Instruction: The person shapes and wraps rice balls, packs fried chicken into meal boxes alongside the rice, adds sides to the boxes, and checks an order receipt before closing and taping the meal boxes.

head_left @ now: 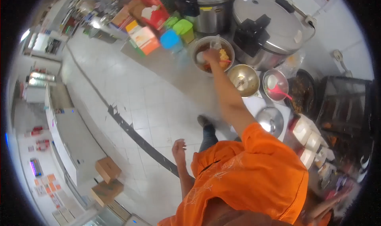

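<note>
My right hand reaches into a metal bowl at the upper middle, its fingers closed and what they hold hidden. Reddish-brown contents and a yellow lump of food are in this bowl. A clear plastic piece shows just beyond my fingers, and a whitish rounded thing lies beside them. My left hand hangs over the floor at my side, empty, with loosely bent fingers apart. Nearest my right forearm is a gold-coloured metal bowl with a utensil inside.
Large lidded metal cookers stand behind the bowls. Right of them are a bowl with a pink spoon, a dark pan and white containers. A blue-lidded tub stands left. Another person's arm shows at lower right.
</note>
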Demonstrator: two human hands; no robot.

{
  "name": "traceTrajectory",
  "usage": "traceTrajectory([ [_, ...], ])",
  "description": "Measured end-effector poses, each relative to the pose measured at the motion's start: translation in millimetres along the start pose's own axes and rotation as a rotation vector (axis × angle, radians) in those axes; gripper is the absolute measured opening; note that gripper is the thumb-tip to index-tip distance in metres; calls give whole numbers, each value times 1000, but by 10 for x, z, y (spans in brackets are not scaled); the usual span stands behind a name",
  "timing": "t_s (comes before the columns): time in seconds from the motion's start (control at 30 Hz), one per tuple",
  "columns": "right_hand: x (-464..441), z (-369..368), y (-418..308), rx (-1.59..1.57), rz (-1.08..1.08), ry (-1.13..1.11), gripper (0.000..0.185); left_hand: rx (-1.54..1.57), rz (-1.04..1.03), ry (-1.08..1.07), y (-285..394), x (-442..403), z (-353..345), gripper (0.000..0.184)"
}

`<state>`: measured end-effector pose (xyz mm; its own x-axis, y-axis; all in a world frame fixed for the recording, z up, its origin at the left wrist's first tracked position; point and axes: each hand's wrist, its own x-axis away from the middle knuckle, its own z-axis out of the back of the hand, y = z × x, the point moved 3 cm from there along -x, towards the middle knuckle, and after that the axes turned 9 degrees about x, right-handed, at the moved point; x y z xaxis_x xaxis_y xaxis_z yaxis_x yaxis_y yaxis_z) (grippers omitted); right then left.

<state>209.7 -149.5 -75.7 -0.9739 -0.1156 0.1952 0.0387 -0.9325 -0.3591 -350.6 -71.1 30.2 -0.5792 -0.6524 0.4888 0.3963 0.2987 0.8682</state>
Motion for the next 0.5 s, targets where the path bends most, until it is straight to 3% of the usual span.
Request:
traceTrajectory([
  [0.03,-128,-162,121,60,-8,8,32,6,13,14,69,-194,148,19],
  [0.1,655,578,-53,-282,-128,153,47,-9,60,-4,124,-551,416,20],
  [0.17,1264,912,37,-304,-7,468,41,-14,114,-29,163,-855,604,21],
  [0.23,2044,1444,313,-553,71,308,34,-60,141,-23,147,-1054,738,22],
  [0.27,2359,1555,629,-537,3,317,26,-76,151,-14,80,-1139,827,22],
  [0.3,2505,1213,1421,-743,65,292,28,-34,254,17,-167,-1309,988,26],
  [0.43,3306,2369,3308,-234,-369,543,26,-78,261,55,-220,-1393,783,24],
  [0.47,3353,2636,3250,-241,-398,596,32,-87,238,15,-241,-1432,694,24],
  [0.5,3334,2896,3073,219,-326,625,37,-91,214,-17,-293,-1475,621,24],
])
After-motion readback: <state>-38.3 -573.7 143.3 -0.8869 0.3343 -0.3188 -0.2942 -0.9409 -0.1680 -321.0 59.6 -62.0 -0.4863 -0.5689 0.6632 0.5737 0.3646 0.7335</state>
